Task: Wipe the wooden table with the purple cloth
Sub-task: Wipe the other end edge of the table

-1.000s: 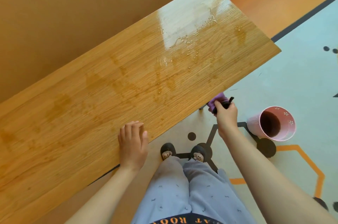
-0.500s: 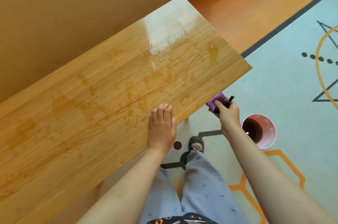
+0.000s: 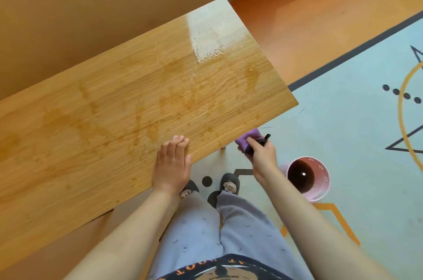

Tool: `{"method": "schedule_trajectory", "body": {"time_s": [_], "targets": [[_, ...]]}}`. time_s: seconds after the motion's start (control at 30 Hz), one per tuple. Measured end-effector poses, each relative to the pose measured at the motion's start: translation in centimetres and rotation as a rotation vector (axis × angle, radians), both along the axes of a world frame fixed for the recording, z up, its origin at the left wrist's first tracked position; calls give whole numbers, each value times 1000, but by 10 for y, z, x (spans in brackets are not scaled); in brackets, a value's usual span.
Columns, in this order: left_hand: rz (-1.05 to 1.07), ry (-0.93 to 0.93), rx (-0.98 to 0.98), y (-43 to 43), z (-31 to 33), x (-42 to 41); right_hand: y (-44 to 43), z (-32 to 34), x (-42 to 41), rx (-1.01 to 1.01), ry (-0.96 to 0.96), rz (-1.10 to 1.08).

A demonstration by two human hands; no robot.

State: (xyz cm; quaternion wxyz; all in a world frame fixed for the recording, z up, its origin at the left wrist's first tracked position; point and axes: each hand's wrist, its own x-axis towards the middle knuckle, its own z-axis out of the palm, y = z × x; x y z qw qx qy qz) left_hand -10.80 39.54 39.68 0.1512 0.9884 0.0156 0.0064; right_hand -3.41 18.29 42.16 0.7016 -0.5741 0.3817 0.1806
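Table: I see a long wooden table with a bamboo-grain top [image 3: 109, 124] running from lower left to upper right. Its surface carries darker damp streaks and small beads of water, with a bright glare at the far right end.
Left hand: the left hand [image 3: 171, 163] lies palm down on the table's near edge, fingers straight and together.
Right hand: the right hand [image 3: 263, 157] has its fingers curled round the cloth.
Cloth: the bunched purple cloth with black trim [image 3: 245, 139] is off the table, just beside the near edge close to the right corner.
Bucket: a round pink bucket with small white marks [image 3: 321, 188], dark inside, stands on the mat by the right forearm.
Room: a tan wall [image 3: 80, 5] is behind the table. The floor is smooth and orange [image 3: 297, 16], and on it lies a pale blue-green mat with a dark border and orange and black line shapes [image 3: 343, 124].
Feet: grey slippers with animal faces [image 3: 230, 184] stand below lilac trousers [image 3: 194, 234].
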Motion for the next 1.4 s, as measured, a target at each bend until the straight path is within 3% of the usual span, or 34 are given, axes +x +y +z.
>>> {"method": "schedule_trajectory", "body": {"time_s": [0.1,0.2,0.43,0.7,0.83,0.93,1.03,1.13,1.27,1.4], "targets": [[-2,1,7,-1,0,0,-53,6,46,-80,-127,-89],[-17,8,5,0,0,1,-78,10,69,-206,-127,-119],[-29,29,-14,2,0,0,-40,-7,32,-178,-53,-10],[-18,105,-58,3,5,0,-107,7,85,-382,-135,102],[117,74,-219,-25,28,14,-139,14,114,-504,-82,318],[61,6,-286,-67,41,47,-152,20,128,-561,-115,566],[97,30,-244,-108,33,80,-165,21,141,-521,-132,776],[206,88,-65,-134,16,91,-173,18,155,-410,-114,902],[289,14,102,-154,-1,91,-165,8,177,-250,-122,977],[338,-88,105,-160,-4,94,-130,-1,220,-178,-221,930]]}}
